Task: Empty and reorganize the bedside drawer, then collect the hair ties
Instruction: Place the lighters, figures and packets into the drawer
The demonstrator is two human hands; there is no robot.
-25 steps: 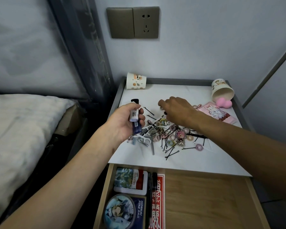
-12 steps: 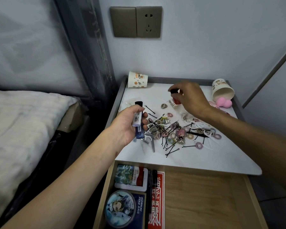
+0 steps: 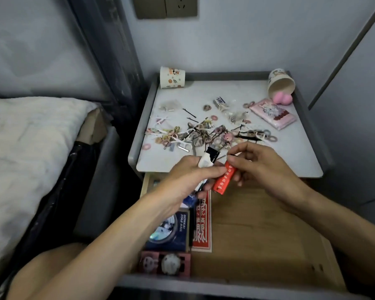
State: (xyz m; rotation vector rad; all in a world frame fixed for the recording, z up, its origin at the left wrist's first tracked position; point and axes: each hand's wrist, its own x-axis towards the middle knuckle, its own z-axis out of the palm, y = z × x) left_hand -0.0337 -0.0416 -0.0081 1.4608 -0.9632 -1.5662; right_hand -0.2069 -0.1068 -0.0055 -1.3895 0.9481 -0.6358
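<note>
Hair ties (image 3: 204,135), soft rings, lie tangled with black pins (image 3: 189,113) on the counter (image 3: 279,156). Fingers of the left hand (image 3: 188,176) grip one white tube (image 3: 205,162); those of the right hand (image 3: 262,167) pinch one red cylinder (image 3: 223,180).

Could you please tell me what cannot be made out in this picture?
Head view: lettering on the red tube is too small.
Head view: the left hand hides most of the white tube.
Head view: the top edge cuts off the wall socket.

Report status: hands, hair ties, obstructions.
Left hand grips white black-capped tube; right hand pinches red cylindrical tube. Small colourful hair ties uncollected on white tabletop. Black bobby pins tangled among them.
</note>
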